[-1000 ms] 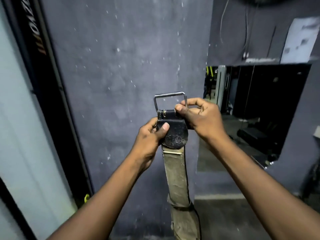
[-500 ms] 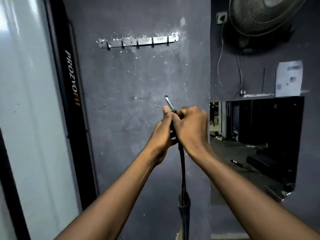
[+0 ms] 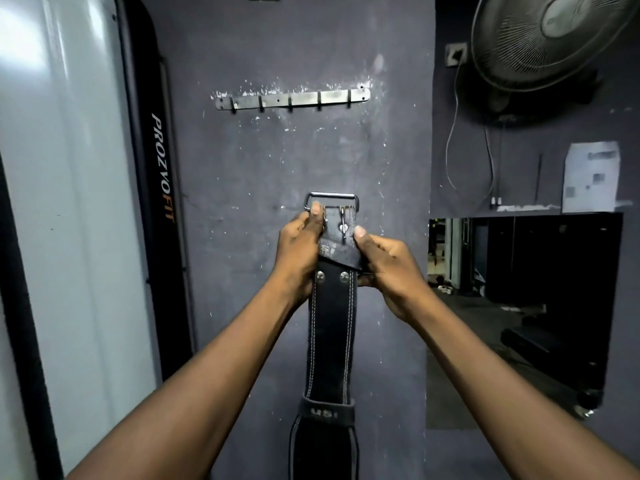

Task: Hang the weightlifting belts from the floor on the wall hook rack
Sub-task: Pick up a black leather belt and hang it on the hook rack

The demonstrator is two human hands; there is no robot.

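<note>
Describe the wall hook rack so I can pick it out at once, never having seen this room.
Face the dark grey wall between the PROZVOFIT post and the fan. Directly above the belt held up by the left hand and right hand is the hook rack: a slim horizontal metal strip with five small hooks, all bare, ringed by chipped white paint.

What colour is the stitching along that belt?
White, in double rows down each edge of the black belt, seen from the head camera.

You see: one weightlifting belt (image 3: 331,334), one metal buckle (image 3: 331,202), two rivets on strap. Two hands: left hand (image 3: 300,254), right hand (image 3: 388,265). One wall hook rack (image 3: 292,98), five hooks. One fan (image 3: 554,39). One paper notice (image 3: 590,176).
</note>
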